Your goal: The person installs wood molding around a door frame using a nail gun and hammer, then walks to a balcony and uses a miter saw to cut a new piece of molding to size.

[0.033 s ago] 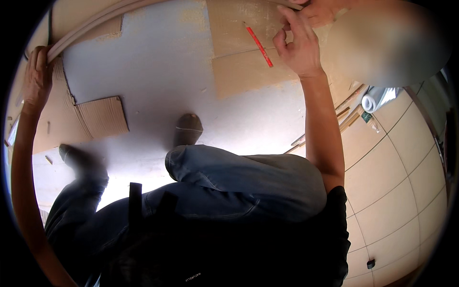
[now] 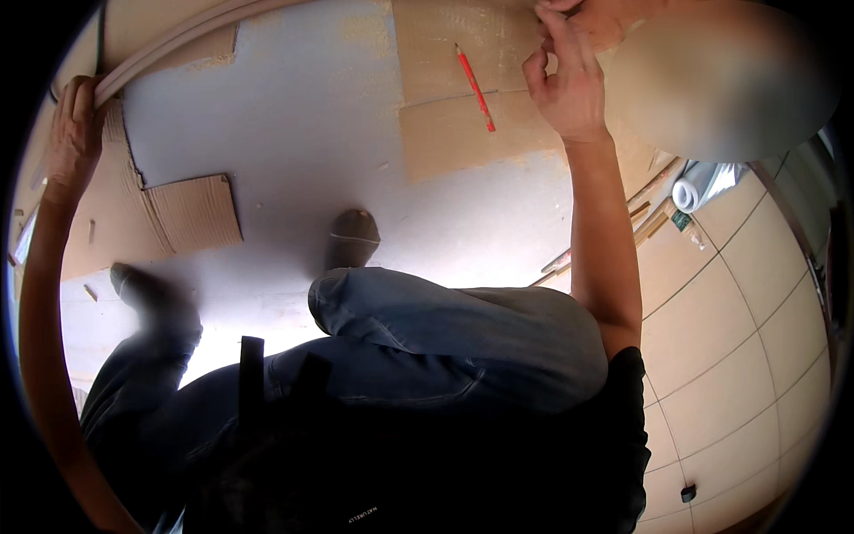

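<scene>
My left hand (image 2: pixel 76 132) is closed around a long, pale, narrow strip (image 2: pixel 182 40) at the far left. The strip bends with the lens and leaves the picture at the top. My right hand (image 2: pixel 569 89) is at the top right, fingers apart and partly curled, with nothing visible in its grasp. Its fingertips are close to another person's hand (image 2: pixel 609 22); whether they touch is unclear. A red pencil (image 2: pixel 474 86) lies on brown cardboard (image 2: pixel 436 147), left of my right hand.
A grey-white board (image 2: pixel 294 133) spreads under my feet, with torn cardboard (image 2: pixel 191 214) at left. Thin wooden strips (image 2: pixel 654 222), a rolled silvery sheet (image 2: pixel 703 187) and a small black object (image 2: pixel 688 493) lie at right on the tiled floor (image 2: pixel 712 338). A person's rounded, blurred shape fills the upper right.
The pencil has turned and its lower end has shifted left. My right hand has moved slightly right. My left hand still grips the strip, slightly higher.
</scene>
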Demonstrator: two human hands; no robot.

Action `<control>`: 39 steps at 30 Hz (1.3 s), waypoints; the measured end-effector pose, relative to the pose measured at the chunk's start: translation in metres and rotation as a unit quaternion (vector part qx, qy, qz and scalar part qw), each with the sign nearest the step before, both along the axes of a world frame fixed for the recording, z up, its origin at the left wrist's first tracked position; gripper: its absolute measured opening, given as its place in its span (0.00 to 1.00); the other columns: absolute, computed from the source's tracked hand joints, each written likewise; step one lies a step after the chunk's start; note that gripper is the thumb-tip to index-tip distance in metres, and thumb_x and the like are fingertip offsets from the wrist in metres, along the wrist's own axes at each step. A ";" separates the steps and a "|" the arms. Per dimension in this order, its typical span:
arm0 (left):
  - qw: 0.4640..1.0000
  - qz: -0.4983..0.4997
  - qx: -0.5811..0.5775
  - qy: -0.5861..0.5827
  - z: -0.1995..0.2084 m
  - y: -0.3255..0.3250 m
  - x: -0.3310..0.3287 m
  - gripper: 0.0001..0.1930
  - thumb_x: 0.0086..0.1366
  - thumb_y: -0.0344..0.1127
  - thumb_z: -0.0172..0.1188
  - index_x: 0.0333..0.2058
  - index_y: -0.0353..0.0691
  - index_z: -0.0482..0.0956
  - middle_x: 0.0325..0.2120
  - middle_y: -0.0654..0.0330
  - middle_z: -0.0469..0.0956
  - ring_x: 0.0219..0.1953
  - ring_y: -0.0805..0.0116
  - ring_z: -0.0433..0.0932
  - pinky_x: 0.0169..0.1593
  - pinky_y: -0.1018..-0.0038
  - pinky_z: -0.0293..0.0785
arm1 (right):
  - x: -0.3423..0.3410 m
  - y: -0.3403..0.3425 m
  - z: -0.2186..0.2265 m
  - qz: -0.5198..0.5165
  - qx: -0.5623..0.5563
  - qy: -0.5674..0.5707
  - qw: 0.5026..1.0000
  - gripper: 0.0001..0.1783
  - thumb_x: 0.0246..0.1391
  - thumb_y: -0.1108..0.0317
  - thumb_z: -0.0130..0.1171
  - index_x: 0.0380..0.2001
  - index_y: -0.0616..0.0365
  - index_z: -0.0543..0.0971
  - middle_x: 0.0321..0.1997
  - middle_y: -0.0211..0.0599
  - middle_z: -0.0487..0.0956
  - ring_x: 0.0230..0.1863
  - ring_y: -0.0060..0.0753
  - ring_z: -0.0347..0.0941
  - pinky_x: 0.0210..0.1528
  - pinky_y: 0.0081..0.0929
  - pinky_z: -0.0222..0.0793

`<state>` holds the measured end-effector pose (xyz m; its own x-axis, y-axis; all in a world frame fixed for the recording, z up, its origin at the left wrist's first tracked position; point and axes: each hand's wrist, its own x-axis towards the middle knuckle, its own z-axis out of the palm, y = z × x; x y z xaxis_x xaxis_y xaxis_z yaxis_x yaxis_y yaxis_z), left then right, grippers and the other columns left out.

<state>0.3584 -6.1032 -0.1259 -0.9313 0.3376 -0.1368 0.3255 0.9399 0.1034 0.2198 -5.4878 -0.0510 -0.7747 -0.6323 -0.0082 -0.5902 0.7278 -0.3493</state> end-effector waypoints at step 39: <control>0.979 0.195 0.006 0.067 0.189 -0.280 0.125 0.11 0.70 0.46 0.63 0.44 0.48 0.79 0.39 0.64 0.80 0.51 0.63 0.79 0.59 0.64 0.71 | 0.055 -0.360 0.111 0.014 0.117 -0.157 0.980 0.18 0.65 0.58 0.66 0.51 0.57 0.82 0.44 0.54 0.85 0.46 0.58 0.82 0.48 0.45 0.76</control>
<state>0.4830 -6.3836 0.0629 -0.9990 -0.0456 -0.0032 -0.0457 0.9944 0.0958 0.2749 -5.8474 0.0601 -0.6924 -0.6063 -0.3913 -0.5016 0.7942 -0.3430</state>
